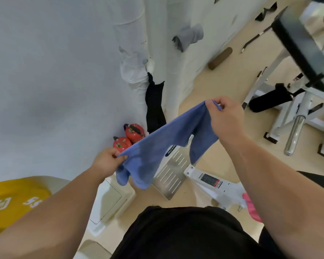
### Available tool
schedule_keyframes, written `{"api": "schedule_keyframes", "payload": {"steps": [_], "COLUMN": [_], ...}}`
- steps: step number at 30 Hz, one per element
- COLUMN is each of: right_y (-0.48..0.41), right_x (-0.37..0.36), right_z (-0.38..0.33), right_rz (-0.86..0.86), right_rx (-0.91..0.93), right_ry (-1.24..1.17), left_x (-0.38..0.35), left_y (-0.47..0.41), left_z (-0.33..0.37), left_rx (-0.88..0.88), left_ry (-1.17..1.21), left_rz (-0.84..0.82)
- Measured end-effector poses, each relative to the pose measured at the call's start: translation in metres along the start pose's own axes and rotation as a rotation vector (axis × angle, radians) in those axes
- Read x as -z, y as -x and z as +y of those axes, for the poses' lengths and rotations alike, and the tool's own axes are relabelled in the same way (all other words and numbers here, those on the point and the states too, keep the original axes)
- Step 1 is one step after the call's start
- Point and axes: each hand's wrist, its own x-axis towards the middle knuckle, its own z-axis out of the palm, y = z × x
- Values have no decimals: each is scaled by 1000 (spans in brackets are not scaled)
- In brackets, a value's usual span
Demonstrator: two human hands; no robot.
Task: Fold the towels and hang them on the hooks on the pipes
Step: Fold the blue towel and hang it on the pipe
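A blue towel [161, 144] stretches between my two hands in mid-air, its ends hanging down in folds. My left hand [108, 161] pinches its lower left corner. My right hand [226, 118] grips the upper right corner, higher up. Straight ahead stand white wrapped pipes [135, 58]. A black towel [154, 105] hangs from a white hook [150, 65] on them. A grey towel [189, 37] hangs higher up on the wall to the right.
Two red fire extinguishers [128, 137] stand on the floor at the pipes' foot. A metal plate [172, 174] and a white machine base [213, 184] lie below my hands. A weight bench [303, 45] stands at right, a brown roller [220, 58] by the wall, a pink cloth [251, 206] beside me.
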Motion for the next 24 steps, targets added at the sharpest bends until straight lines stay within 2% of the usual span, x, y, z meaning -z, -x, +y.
{"api": "schedule_keyframes", "payload": {"steps": [4,9,14,16,19,24], "right_y": [-3,9,20,12,-9,-53], "right_x": [-15,-37,-51,-48,-41,-7], "right_z": [2,-4,-19,-20,-12,-1], "right_rz": [-98,-550,-892,-920,-858,-754], "right_rx": [-20,64,312,426,523,377], "right_ry": [49,50,17,18,47,-145], "left_x": [3,6,-2,-6,-15,-46], "left_y": [6,35,66,71,71,63], "left_z": [7,78,145,160,172,164], "left_rx": [-19,-233,-303,-378,-419,-238], "left_ry": [131,124,184,92,-25,63], "left_rz": [55,135,-17,36,195,293]}}
